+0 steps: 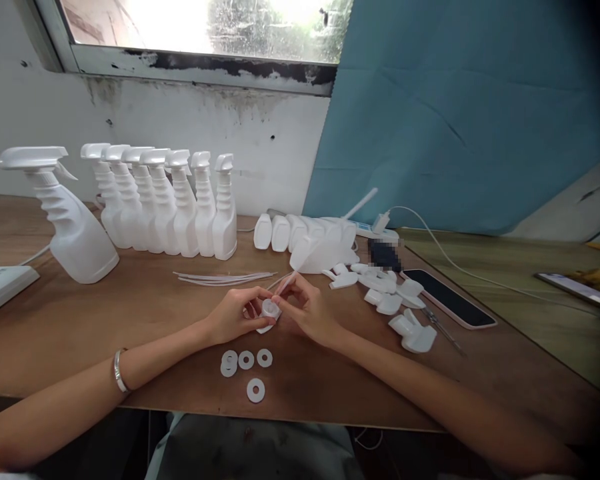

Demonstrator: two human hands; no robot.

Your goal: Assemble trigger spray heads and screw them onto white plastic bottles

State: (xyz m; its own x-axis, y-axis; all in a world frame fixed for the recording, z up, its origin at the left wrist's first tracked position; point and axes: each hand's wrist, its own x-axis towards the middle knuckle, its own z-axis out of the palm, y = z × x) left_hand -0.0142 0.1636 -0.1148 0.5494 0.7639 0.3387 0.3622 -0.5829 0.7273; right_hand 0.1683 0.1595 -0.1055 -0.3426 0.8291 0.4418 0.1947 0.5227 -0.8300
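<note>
My left hand (237, 315) is closed around a white spray-bottle trigger head (269, 309), its round opening turned upward. Against the opening's rim press the fingertips of my right hand (313, 312), pinching what looks like a thin white dip tube (282, 283); its lower end is hidden by the fingers. Several flat white ring washers (255, 390) lie on the table below my hands, two of them overlapping. Behind my hands lies a small bundle of thin white tubes (220, 279).
Upright white spray bottles (224, 220) line the wall, with one larger bottle (80, 233) at left. More bottles (320, 250) lie on their sides. To the right are loose trigger heads (414, 331), tweezers (445, 331) and a phone (450, 299). Power strips (3, 287) stand at left and back.
</note>
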